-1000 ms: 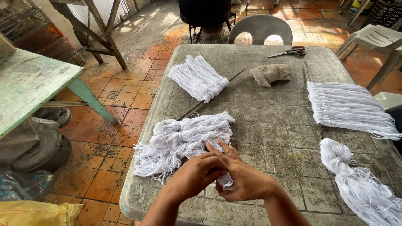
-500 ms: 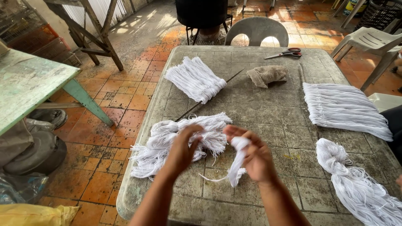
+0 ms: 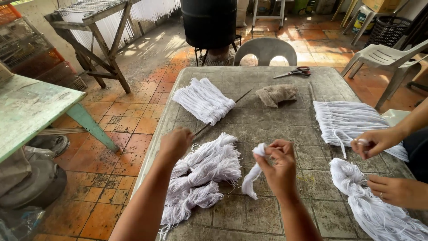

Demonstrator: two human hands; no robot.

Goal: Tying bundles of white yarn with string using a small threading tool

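Bundling white string: the step in hand looks like tying or folding off one small hank, judging by the grip.

Left hand (image 3: 176, 143) is clenched in a loose fist just above the pile of tied string bundles (image 3: 201, 178) at 9 o'clock of the table (image 3: 285, 120); I cannot tell if it pinches a strand.

Right hand (image 3: 278, 166) is grasping the small hank (image 3: 253, 174) by its top end, fingers pinched at the fold. Hank sits near table centre, slightly toward 6 o'clock, held just above the surface. Long axis runs roughly 1-to-7 o'clock; looped head points up toward 1, loose tail hangs down toward 7.

Next move, as I read it, calls for both hands at the head of the hank, keeping the strands parallel.

Flat skein (image 3: 203, 100) lies at 11 o'clock, scissors (image 3: 295, 72) at 12.

A co-worker's hands (image 3: 379, 142) handle another skein (image 3: 352, 122) at 3 o'clock.
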